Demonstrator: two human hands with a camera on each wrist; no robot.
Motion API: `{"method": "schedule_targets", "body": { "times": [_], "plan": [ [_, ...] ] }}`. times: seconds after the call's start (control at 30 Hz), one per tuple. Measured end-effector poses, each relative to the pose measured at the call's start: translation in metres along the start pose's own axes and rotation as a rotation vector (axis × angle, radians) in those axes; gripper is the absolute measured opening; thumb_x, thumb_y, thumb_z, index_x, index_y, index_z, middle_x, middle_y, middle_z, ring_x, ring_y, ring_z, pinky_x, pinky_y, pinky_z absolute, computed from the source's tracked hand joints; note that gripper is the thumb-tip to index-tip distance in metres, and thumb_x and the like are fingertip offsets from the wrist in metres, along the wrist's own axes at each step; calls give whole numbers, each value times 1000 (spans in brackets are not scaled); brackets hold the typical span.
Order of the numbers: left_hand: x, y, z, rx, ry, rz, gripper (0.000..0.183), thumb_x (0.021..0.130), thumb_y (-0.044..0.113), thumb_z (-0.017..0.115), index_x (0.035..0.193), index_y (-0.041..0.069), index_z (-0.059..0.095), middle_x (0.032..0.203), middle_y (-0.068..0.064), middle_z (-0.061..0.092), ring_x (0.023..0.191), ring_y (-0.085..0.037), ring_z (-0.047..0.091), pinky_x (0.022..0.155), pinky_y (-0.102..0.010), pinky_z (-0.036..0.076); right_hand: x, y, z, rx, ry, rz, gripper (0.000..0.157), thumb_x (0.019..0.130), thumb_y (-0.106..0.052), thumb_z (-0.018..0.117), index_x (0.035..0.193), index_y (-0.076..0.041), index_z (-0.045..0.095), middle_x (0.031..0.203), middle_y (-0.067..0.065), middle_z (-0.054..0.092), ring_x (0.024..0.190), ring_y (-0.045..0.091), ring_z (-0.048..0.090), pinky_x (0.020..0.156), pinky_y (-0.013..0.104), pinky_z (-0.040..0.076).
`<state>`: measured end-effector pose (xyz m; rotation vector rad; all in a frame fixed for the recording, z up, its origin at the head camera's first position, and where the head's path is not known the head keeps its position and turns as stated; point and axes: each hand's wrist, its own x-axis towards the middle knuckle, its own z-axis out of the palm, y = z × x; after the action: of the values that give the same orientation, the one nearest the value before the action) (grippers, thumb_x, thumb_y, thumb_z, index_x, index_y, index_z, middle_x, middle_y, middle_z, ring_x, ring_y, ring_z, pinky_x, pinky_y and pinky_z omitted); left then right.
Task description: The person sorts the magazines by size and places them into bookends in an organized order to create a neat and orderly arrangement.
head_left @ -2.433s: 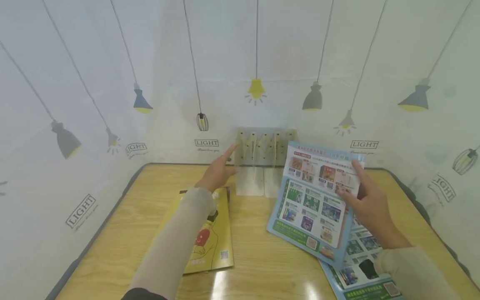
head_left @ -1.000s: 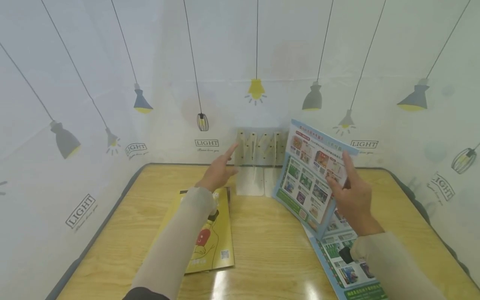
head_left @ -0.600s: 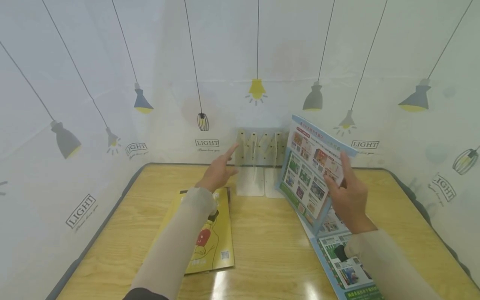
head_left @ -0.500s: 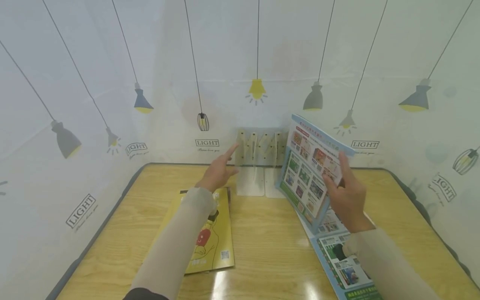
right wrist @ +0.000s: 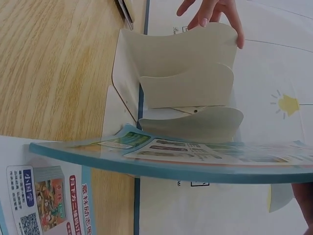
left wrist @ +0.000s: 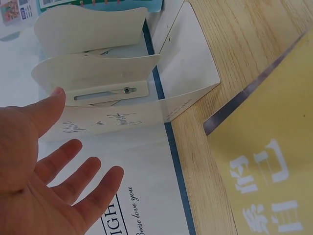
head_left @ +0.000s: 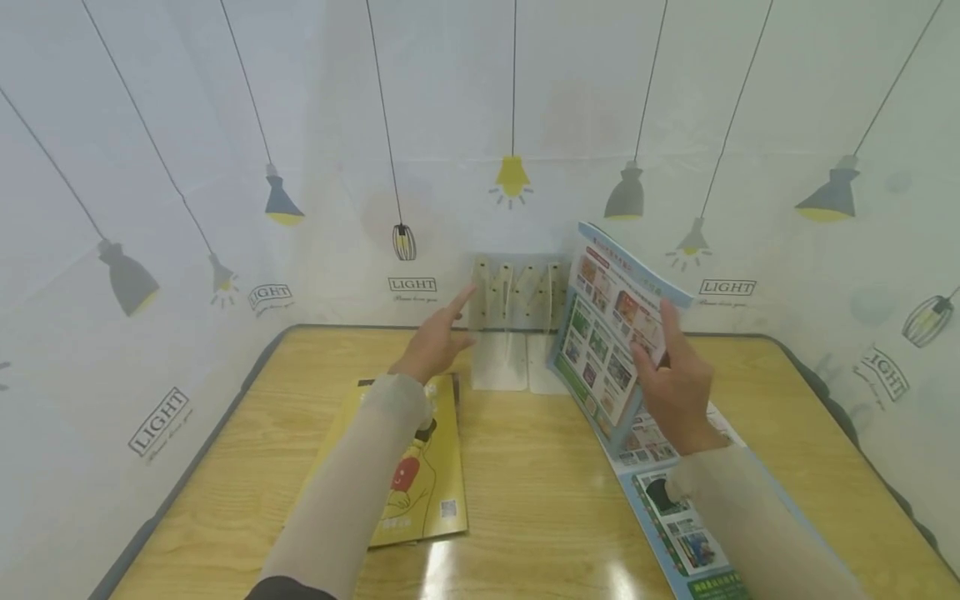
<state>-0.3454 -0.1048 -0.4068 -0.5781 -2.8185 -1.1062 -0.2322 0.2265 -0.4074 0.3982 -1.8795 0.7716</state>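
A white expandable book rack (head_left: 498,367) with several upright wavy dividers (right wrist: 188,88) stands against the back wall. My left hand (head_left: 431,342) is at its left end, thumb and forefinger extended at the end panel. In the left wrist view the other fingers of the left hand (left wrist: 54,181) spread loosely and hold nothing. My right hand (head_left: 678,387) grips a light-blue magazine (head_left: 600,350) by its right edge, thumb on the printed front. The magazine is tilted up at the rack's right side, hiding its right dividers. In the right wrist view the magazine's edge (right wrist: 146,169) lies alongside the nearest divider.
Beneath the right forearm, another light-blue magazine (head_left: 686,533) lies flat on the wooden table (head_left: 540,483). A yellow magazine (head_left: 442,467) lies partly under the left forearm. White sheeting (head_left: 450,108) printed with lamps surrounds the table's back and sides.
My right hand has carried the light-blue magazine leftward toward the rack, turning it more upright and edge-on. More of the magazine underneath shows. My left hand has stayed in place.
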Motion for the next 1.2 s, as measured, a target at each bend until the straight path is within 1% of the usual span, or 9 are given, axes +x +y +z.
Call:
{"method": "schedule_targets", "body": {
  "times": [0.23,0.37,0.5,0.7,0.77,0.87,0.97,1.1,1.2],
  "plan": [
    [1,-1,-1,-11,-10,-3,91,92,19,68,146,61,8,145,-12,45,127,-31,46,100,-56,41,-1,2,13,-22,26,26,72,83,4,72,147,-8,42,112,26,66,78,42,69,53,45,57],
    [2,-2,1,1,-9,-10,89,92,19,68,149,56,10,145,-9,46,126,-30,47,99,-55,42,1,1,18,-35,28,27,71,85,2,71,148,-9,41,115,25,65,82,43,68,55,47,58],
    [3,-2,1,11,-9,-21,88,92,20,68,151,52,12,144,-10,46,126,-30,47,98,-54,43,1,2,23,-41,37,43,70,86,0,70,148,-9,41,115,26,65,81,43,68,55,48,57],
    [2,-2,1,-1,-13,-21,89,92,21,68,149,56,10,143,-13,46,124,-34,48,97,-56,44,2,4,29,-39,24,72,71,87,-4,70,150,-13,38,117,26,63,86,43,68,59,46,58],
    [2,-2,1,-7,-13,-21,90,92,20,68,148,59,9,143,-13,46,124,-35,48,96,-56,45,2,5,32,-48,14,62,71,88,-4,70,150,-12,37,118,26,63,87,43,68,59,46,58],
    [1,-1,1,-8,-14,-22,91,92,20,68,145,63,7,143,-14,46,124,-36,48,95,-56,45,4,6,36,-56,23,43,69,86,-3,70,148,-10,40,117,27,63,85,44,68,59,47,58],
    [1,0,1,-7,-14,-29,93,92,20,68,142,66,5,144,-14,46,124,-36,49,95,-56,46,7,5,40,-83,39,25,68,85,-2,71,147,-7,42,115,27,64,86,44,67,62,50,57],
    [1,1,1,2,-15,-41,92,92,21,68,142,66,5,144,-13,46,124,-34,49,96,-55,45,11,5,44,-83,41,20,67,85,0,72,146,-6,43,115,27,64,88,45,67,65,51,57],
    [1,1,0,0,-13,-43,91,92,21,68,145,63,7,144,-13,46,124,-33,48,96,-54,45,13,6,46,-76,24,19,68,85,0,72,146,-7,43,116,26,64,88,44,67,64,50,58]
  ]
}}
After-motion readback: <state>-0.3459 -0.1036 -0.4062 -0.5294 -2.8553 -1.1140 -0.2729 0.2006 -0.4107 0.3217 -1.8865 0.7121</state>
